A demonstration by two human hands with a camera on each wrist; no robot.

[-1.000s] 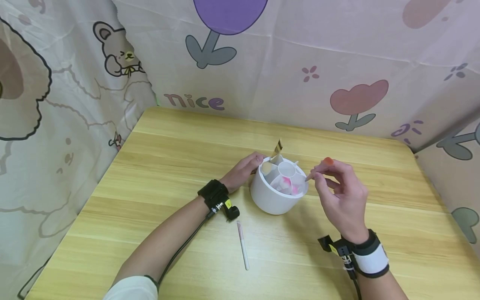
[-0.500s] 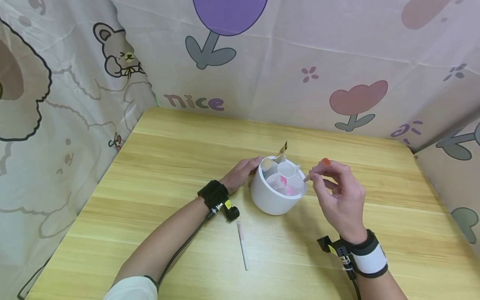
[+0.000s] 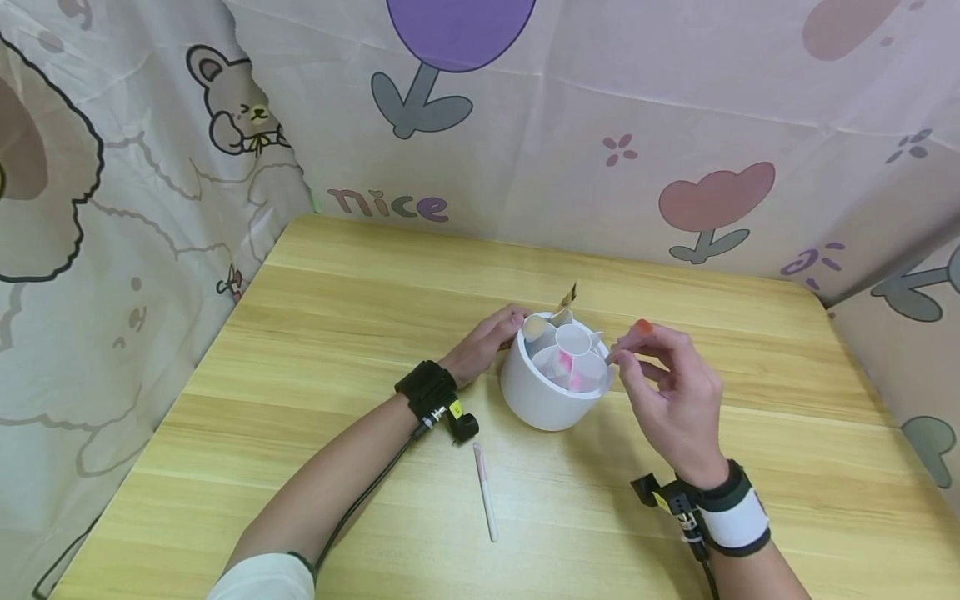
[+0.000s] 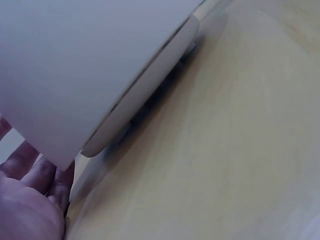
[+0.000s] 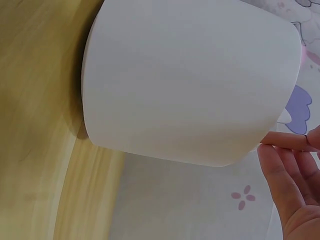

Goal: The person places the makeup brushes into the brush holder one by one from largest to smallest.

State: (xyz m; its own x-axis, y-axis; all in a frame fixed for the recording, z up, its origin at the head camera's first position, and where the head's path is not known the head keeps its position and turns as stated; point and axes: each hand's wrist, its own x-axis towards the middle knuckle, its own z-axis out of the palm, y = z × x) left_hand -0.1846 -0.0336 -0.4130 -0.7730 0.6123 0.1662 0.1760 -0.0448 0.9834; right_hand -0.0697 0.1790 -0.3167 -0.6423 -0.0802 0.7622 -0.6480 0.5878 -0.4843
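A round white makeup brush holder [image 3: 542,402] with divided compartments stands on the table. My left hand [image 3: 486,343] grips its left side; in the left wrist view the fingers [image 4: 42,175] curve against the white wall. My right hand [image 3: 678,392] pinches a slim brush with an orange-red tip [image 3: 643,327] pointing up, its lower end right at the holder's right rim. In the right wrist view, the brush's pinkish-brown handle [image 5: 284,140] shows between thumb and fingers. A gold-and-black piece [image 3: 568,298] rises from the back compartment. A pale round tip [image 3: 534,327] and pink-and-white contents [image 3: 566,365] sit inside.
A thin white-and-pink brush [image 3: 486,492] lies on the wooden table [image 3: 360,300] in front of the holder. Printed curtains [image 3: 540,167] hang behind and at both sides. Cables run along both forearms from the wrist cameras.
The gold-and-black piece and the holder's inner dividers have turned slightly, the piece shifting right. My right hand has moved a little left with the orange-tipped brush. My left hand stays at the holder.
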